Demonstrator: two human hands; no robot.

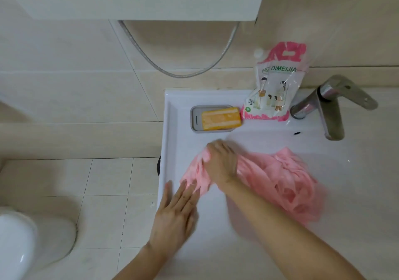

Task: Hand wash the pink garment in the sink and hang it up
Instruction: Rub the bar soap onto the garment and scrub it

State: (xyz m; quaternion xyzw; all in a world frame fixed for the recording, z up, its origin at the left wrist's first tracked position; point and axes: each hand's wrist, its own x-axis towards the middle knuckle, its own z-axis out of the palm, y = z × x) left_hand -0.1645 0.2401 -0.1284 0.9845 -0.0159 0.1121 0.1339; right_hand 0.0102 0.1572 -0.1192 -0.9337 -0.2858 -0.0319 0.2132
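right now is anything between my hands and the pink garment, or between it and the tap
Nothing visible. The right hand grips the pink garment; the left hand lies flat, fingertips at its edge. The soap dish and detergent pouch sit behind, left of the tap.

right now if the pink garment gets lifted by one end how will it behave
Probably floppy: the pink garment lies in loose folds and bunches where the right hand grips it. Likely it would trail across the sink rather than lift whole. Wet and heavy? Cannot tell.
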